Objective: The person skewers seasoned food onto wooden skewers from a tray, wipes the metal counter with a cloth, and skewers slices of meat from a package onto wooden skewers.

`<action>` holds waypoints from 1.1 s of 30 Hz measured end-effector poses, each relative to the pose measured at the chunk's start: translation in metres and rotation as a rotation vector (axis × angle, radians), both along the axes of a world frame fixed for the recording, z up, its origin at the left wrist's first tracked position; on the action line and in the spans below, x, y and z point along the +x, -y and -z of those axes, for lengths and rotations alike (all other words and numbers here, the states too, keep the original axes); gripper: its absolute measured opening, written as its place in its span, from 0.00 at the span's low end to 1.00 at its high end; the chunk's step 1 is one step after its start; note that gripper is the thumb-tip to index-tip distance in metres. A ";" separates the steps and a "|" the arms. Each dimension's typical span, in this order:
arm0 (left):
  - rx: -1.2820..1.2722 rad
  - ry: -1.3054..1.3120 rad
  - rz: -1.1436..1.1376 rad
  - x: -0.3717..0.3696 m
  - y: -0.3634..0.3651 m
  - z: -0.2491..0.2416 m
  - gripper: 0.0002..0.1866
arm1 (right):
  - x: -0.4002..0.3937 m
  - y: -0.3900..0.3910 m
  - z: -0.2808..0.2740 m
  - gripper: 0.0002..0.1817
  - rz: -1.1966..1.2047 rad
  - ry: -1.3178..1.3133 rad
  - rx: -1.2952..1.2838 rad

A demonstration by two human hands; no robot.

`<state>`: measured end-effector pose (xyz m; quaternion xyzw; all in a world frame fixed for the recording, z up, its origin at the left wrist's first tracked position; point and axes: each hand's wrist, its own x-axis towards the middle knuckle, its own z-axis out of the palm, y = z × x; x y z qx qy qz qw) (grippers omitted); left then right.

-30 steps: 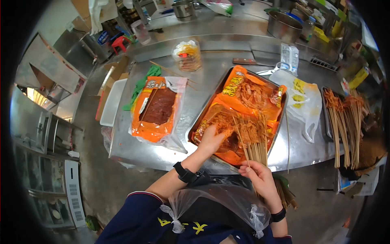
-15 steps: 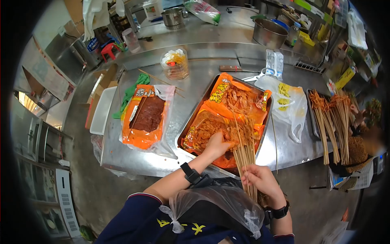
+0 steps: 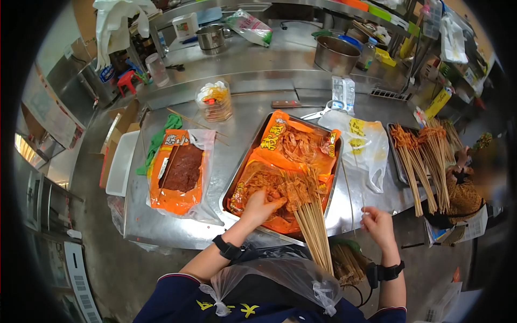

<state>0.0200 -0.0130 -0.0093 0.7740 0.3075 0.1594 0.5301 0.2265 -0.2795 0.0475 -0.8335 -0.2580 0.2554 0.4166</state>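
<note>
My left hand [image 3: 264,206] is in the tray, its fingers curled and pressed into reddish, sauce-coated food strips [image 3: 258,180]; the fingertips are partly hidden. Right beside it lies a bundle of bamboo skewers [image 3: 313,229], with food threaded on their upper ends and bare sticks hanging over the tray's near edge. An orange food bag [image 3: 301,144], cut open, lines the metal tray [image 3: 228,189]. To the right of the tray, my right hand [image 3: 378,223] is raised by the table edge, fingers pinched on what looks like a thin bamboo skewer.
An orange packet of dark red food [image 3: 181,168] lies left, beside a green cloth [image 3: 158,145]. A plastic tub [image 3: 214,105], scissors [image 3: 326,109], a knife [image 3: 291,104] and a white plastic bag [image 3: 371,148] are behind. Finished skewers [image 3: 425,167] rest on a tray at right.
My right hand has let go of the skewer bundle and moved right, beyond the tray. The left hand stays in the food. The whole view has shifted a little.
</note>
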 end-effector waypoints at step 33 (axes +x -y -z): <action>-0.370 0.423 -0.129 -0.036 -0.017 -0.011 0.14 | -0.082 0.005 0.008 0.18 -0.195 0.411 -0.327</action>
